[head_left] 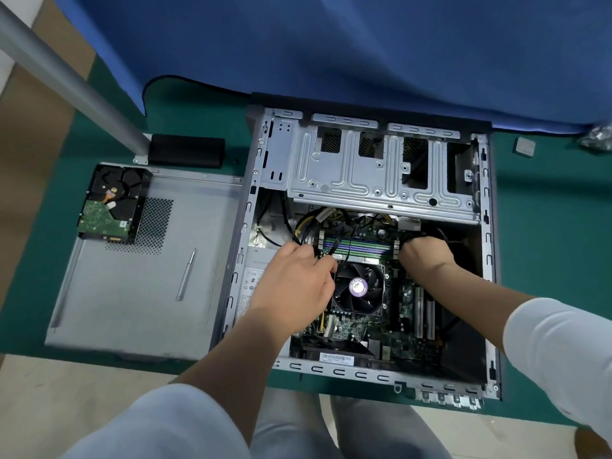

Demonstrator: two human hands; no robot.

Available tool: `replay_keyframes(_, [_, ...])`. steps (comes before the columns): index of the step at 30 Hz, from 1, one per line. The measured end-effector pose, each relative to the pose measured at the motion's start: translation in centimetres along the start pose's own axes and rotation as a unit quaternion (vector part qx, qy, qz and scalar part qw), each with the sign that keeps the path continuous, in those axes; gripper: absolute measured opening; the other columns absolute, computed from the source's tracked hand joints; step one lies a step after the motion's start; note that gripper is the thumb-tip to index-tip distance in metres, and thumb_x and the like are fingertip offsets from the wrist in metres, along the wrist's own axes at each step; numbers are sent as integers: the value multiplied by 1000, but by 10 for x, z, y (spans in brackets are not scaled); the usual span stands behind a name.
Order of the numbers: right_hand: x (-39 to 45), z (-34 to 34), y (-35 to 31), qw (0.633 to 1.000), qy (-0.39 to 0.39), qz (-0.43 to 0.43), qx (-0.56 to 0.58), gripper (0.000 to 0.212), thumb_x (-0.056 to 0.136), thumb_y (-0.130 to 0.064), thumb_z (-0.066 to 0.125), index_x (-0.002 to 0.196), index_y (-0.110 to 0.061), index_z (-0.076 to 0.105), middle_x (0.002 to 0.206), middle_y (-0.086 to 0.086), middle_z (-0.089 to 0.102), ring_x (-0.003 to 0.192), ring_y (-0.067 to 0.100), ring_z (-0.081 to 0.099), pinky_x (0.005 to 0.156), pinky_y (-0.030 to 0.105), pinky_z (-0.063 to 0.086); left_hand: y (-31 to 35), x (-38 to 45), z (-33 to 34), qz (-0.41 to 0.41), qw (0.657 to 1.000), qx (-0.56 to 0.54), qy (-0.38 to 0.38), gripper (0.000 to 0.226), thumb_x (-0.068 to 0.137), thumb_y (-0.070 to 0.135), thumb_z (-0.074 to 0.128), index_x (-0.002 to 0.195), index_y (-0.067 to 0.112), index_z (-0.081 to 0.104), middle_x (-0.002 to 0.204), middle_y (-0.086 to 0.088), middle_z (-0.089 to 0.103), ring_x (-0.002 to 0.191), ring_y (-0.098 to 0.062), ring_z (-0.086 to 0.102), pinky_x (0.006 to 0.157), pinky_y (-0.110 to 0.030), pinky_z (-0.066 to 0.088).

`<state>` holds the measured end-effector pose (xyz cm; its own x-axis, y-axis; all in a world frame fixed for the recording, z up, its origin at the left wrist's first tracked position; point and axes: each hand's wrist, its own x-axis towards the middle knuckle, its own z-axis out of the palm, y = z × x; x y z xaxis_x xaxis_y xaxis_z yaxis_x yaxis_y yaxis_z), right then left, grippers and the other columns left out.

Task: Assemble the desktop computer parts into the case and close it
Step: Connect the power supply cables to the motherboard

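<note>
- The computer case (371, 180) lies on its side on the green bench (546, 226), open side up, with the motherboard (407, 329) showing inside
- The left hand (294, 286) reaches into the case just left of the CPU fan (359, 288), its fingers curled round black cables (341, 241) at the fan's upper-left corner
- The right hand (425, 255) is curled into a fist at the right end of the RAM slots (361, 248), knuckles up; its fingertips are hidden, so I cannot tell whether it pinches anything
- The RAM slots lie between the 2 hands, just above the fan
- The metal drive cage (381, 170) spans the far part of the case, beyond both hands
- The case side panel (139, 286) lies flat on the bench, just left of the case
- A hard drive (111, 203) sits circuit-board side up on the panel's far-left corner, well apart from both hands
- A slim silver screwdriver (186, 274) lies on the panel, between the hard drive and the left hand
- A black block (187, 150) rests beyond the panel beside a grey post (66, 77)
- A blue cloth (331, 44) covers the far side of the bench
</note>
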<state>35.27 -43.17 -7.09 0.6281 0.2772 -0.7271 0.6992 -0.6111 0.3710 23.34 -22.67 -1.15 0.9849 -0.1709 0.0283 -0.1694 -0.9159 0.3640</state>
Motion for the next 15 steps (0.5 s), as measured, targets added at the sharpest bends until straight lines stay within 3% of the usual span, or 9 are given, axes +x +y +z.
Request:
replay_keyframes(6, [-4, -12, -5, 1000, -12, 21, -5, 31, 91, 1, 49, 114, -12, 65, 117, 0, 65, 107, 21, 62, 63, 29, 44, -1, 0, 0, -6, 1000, 1, -9, 9, 82, 16, 63, 86, 18, 71, 55, 6, 53, 65, -15, 48, 77, -27, 38])
replay_keyframes(10, [-20, -21, -4, 995, -5, 63, 75, 33, 91, -2, 48, 118, -15, 63, 121, 0, 63, 110, 22, 60, 65, 31, 45, 0, -2, 2, -18, 999, -10, -36, 22, 91, 20, 48, 97, 18, 69, 64, 10, 45, 73, -13, 38, 85, -31, 42])
replay_keyframes(15, [-60, -28, -9, 989, 76, 87, 93, 37, 91, -14, 48, 127, -8, 51, 126, 12, 55, 115, 29, 51, 88, 35, 42, 1, -3, 1, -27, 1000, -6, -11, 21, 92, 23, 47, 99, 22, 67, 67, 10, 47, 76, -10, 37, 83, -24, 33])
